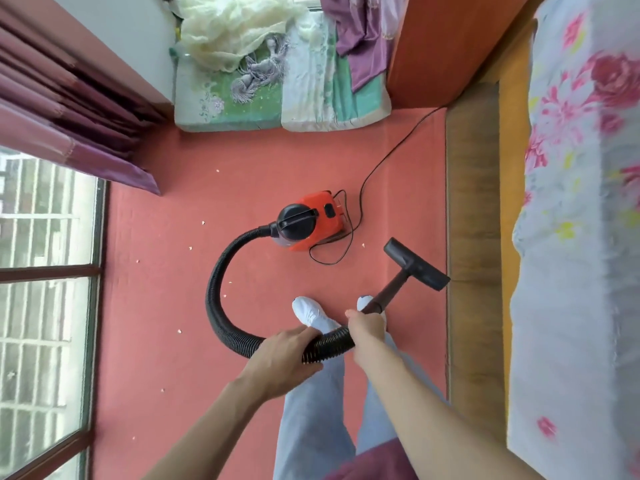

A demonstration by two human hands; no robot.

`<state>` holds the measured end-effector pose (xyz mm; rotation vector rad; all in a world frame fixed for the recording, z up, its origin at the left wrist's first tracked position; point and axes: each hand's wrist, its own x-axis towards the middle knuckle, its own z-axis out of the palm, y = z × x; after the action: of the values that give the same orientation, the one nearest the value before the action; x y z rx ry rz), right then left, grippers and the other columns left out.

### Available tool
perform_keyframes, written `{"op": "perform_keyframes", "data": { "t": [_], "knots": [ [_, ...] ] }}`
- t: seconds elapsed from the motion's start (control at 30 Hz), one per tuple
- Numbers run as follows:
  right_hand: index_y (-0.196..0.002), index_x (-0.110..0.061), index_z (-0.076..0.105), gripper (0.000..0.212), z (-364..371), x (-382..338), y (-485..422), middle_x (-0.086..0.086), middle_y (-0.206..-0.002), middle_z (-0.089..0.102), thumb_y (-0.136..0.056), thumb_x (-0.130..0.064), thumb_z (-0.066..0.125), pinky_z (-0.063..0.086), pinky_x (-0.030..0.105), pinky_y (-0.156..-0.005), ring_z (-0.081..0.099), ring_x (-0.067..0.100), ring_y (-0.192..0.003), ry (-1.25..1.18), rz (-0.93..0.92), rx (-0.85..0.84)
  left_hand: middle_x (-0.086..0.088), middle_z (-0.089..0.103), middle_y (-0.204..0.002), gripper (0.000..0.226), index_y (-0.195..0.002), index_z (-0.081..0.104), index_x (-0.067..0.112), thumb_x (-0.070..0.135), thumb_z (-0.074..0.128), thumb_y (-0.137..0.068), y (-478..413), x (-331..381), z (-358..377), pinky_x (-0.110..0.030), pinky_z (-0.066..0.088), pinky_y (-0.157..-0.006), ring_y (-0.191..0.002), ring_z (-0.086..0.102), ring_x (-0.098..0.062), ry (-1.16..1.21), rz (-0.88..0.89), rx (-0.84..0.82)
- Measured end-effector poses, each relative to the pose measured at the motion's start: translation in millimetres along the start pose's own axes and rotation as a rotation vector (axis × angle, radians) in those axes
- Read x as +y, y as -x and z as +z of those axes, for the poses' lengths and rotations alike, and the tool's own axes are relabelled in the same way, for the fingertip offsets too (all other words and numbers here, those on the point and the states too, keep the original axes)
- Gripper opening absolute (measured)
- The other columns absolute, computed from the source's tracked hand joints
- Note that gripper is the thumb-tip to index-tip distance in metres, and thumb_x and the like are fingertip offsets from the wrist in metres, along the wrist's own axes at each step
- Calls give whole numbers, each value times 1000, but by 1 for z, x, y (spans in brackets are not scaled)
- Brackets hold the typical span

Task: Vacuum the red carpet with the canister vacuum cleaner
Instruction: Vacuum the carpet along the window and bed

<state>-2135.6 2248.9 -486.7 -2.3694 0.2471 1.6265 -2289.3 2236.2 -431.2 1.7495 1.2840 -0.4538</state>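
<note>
The red-and-black canister vacuum point(311, 220) stands on the red carpet point(242, 168) in the middle of the room. Its black ribbed hose point(216, 289) curves left and down toward me. My left hand point(287, 351) grips the hose from above. My right hand point(367, 327) grips the hose end where the black wand point(391, 289) starts. The wand slants up and right to the black floor nozzle point(417, 265), which lies on the carpet near the bed frame. Small white crumbs point(190, 248) are scattered on the carpet left of the vacuum.
A black power cord point(388, 154) runs from the vacuum toward the back right corner. Green cushions point(277, 95) with draped cloths lie at the back. A wooden bed frame point(474, 237) with a floral sheet point(575, 237) is on the right; window point(45, 271) and purple curtain point(62, 116) on the left.
</note>
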Motion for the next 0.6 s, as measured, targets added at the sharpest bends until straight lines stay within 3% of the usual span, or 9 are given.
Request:
{"op": "perform_keyframes", "data": {
  "t": [0.1, 0.23, 0.3, 0.37, 0.47, 0.6],
  "knots": [
    [-145, -7, 34, 64, 2, 3, -9, 8, -104, 56, -85, -10, 55, 49, 34, -87, 61, 34, -107, 235, -115, -10, 9, 63, -103, 32, -117, 59, 27, 33, 61, -86, -2, 6, 4, -31, 42, -70, -90, 61, -19, 10, 22, 48],
    [-147, -12, 31, 65, 1, 5, -19, 9, -117, 57, -85, -11, 49, 45, 31, -87, 58, 31, -113, 486, -185, -78, 11, 62, -110, 42, -128, 55, 30, 34, 64, -87, -3, 0, 11, -23, 38, -73, -98, 58, -13, 24, 80, 13],
    [-144, -13, 36, 62, 4, 9, -23, 7, -121, 58, -84, -12, 50, 45, 31, -88, 58, 29, -114, 487, -202, -81, 10, 61, -116, 47, -133, 52, 29, 35, 64, -88, -4, -11, 10, -20, 32, -74, -105, 57, -13, -8, 112, 5],
    [-135, -13, 44, 54, 11, 15, -26, 7, -120, 63, -82, -14, 55, 47, 32, -87, 60, 27, -107, 337, -170, -57, 10, 61, -114, 44, -130, 54, 27, 40, 63, -89, -6, -27, 9, -20, 32, -74, -104, 56, -13, -21, 130, 26],
    [-114, -12, 59, 38, 27, 29, -30, 8, -101, 67, -79, -23, 68, 49, 33, -79, 63, 27, -95, -16, -42, -23, 11, 62, -102, 39, -118, 61, 27, 48, 65, -86, -5, -55, 12, -22, 42, -78, -93, 57, -9, 150, 111, 36],
    [-92, -9, 64, 22, 54, 48, -39, 7, -81, 60, -81, -26, 74, 44, 34, -72, 57, 25, -79, -416, 75, -12, 17, 65, -103, 47, -122, 62, 33, 51, 62, -79, -1, -84, 22, -22, 45, -85, -95, 59, -2, 315, 117, -10]
  ]
}}
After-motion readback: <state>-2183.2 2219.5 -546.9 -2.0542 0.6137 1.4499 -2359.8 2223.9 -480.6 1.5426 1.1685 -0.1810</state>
